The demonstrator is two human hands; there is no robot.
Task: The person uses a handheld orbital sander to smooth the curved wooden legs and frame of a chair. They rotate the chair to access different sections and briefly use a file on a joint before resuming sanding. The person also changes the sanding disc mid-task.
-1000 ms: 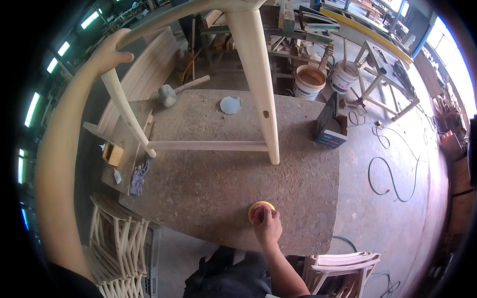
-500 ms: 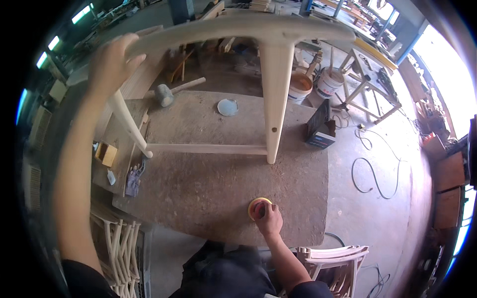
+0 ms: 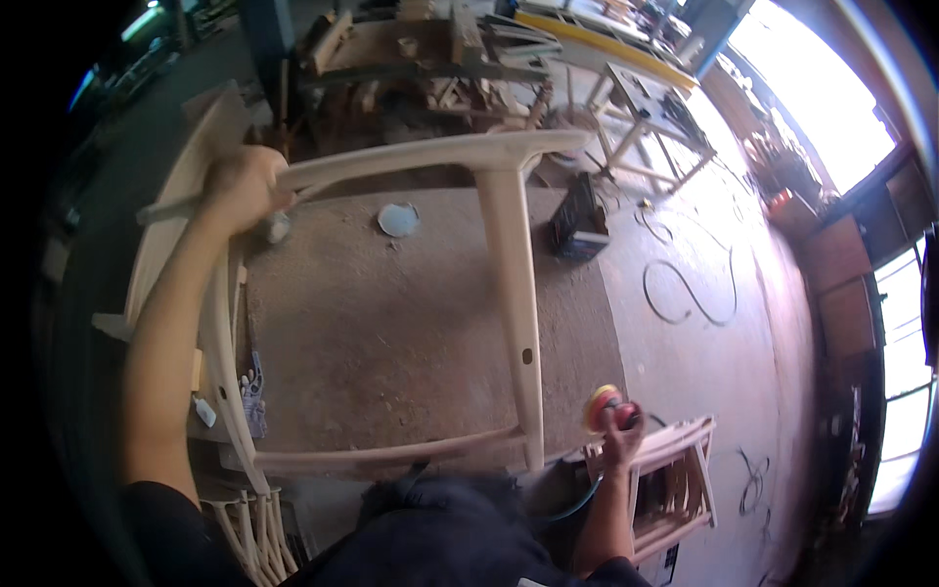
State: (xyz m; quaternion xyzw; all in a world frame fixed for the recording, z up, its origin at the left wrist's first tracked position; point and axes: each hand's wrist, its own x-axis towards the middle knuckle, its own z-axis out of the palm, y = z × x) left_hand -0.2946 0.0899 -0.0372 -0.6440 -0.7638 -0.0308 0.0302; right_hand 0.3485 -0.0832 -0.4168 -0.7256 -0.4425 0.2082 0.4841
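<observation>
My left hand (image 3: 245,186), slightly blurred, is closed round the upper left end of a pale wooden chair frame (image 3: 509,264). The frame has a curved top rail, two legs and a thin crossbar at its near end, and it is held up over the work table (image 3: 391,323). In my right hand (image 3: 620,440), off the table's right edge, is a red orbital sander (image 3: 618,413) with a yellowish pad. Its pad faces left toward the frame's right leg, apart from it. A blue-green hose shows below that hand.
A pale blue disc (image 3: 398,220) and a black box (image 3: 579,220) sit on the table. A mallet head (image 3: 277,228) shows beside my left wrist, a glove (image 3: 252,403) by the left edge. Stacked wooden frames (image 3: 675,479) stand at right. A cable (image 3: 690,313) lies on the floor.
The chair frame has come nearer and lower, its crossbar now near my body. My right hand has lifted the sander off the table and moved it right. The view has shifted.
</observation>
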